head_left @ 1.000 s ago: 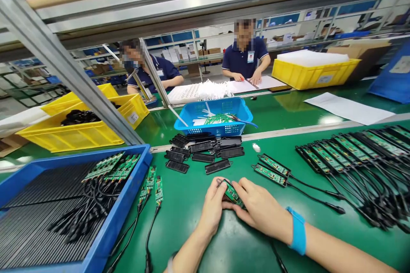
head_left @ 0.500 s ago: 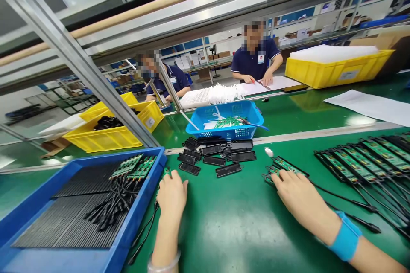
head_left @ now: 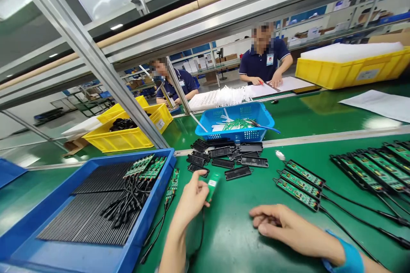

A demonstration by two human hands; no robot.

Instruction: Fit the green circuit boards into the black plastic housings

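Observation:
My left hand (head_left: pixel 193 196) pinches a small green circuit board (head_left: pixel 212 185) with a white label, its black cable hanging below. Over the bare green table, my right hand (head_left: pixel 278 224) is open and holds nothing, its fingers loosely bent. Beyond it, three black cases with circuit boards in them (head_left: pixel 300 185) lie side by side, cables trailing right. Several empty black case halves (head_left: pixel 238 172) are heaped ahead of my left hand. Loose circuit boards (head_left: pixel 173 185) with cables lie left of that hand, beside the blue tray.
The blue tray (head_left: pixel 128 243) on the left holds circuit boards and black strips. A blue basket (head_left: pixel 235 136) of green and white pieces stands behind the case halves. More filled cases (head_left: pixel 368 170) lie right. Two co-workers (head_left: pixel 267 62) sit opposite; a metal post (head_left: pixel 112 81) slants at left.
My left hand has moved right from beside the tray, lifting a circuit board. My right hand has left the filled cases and come back toward me. The view has shifted slightly left.

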